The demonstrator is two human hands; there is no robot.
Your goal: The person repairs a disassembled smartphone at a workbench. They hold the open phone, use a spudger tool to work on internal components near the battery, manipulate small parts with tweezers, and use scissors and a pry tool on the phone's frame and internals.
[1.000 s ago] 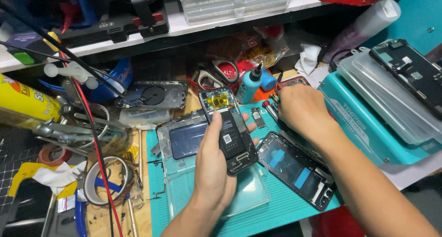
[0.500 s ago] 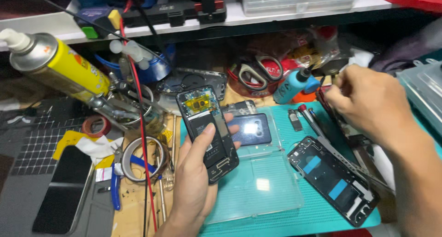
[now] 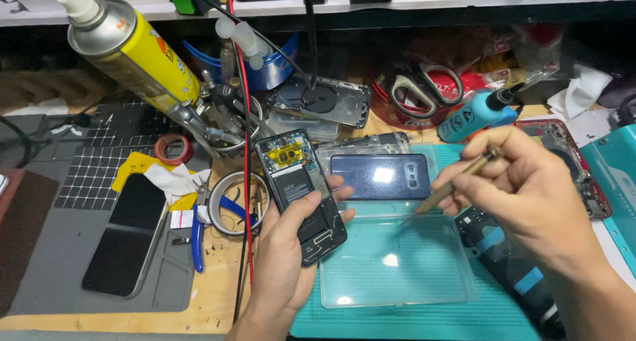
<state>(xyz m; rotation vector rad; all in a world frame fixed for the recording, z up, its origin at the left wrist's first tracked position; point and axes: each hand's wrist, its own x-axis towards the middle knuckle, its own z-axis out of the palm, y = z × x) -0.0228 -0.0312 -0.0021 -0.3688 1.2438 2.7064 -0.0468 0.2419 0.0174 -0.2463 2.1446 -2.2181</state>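
The wooden table (image 3: 218, 294) carries a grey gridded work mat (image 3: 73, 248) on the left with a dark phone (image 3: 126, 235) lying on it, and a teal mat (image 3: 424, 314) on the right. Blue-handled pliers (image 3: 199, 238), a red tape roll (image 3: 173, 149) and a metal ring (image 3: 232, 212) lie between the two mats.

right hand (image 3: 530, 195) now lifted from bench clutter, gripping thin tool (image 3: 450, 190)

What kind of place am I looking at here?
Most likely a phone repair bench. The left hand holds an opened phone with its insides bare, the right hand holds a thin tool, and a loose phone back cover lies beside them.
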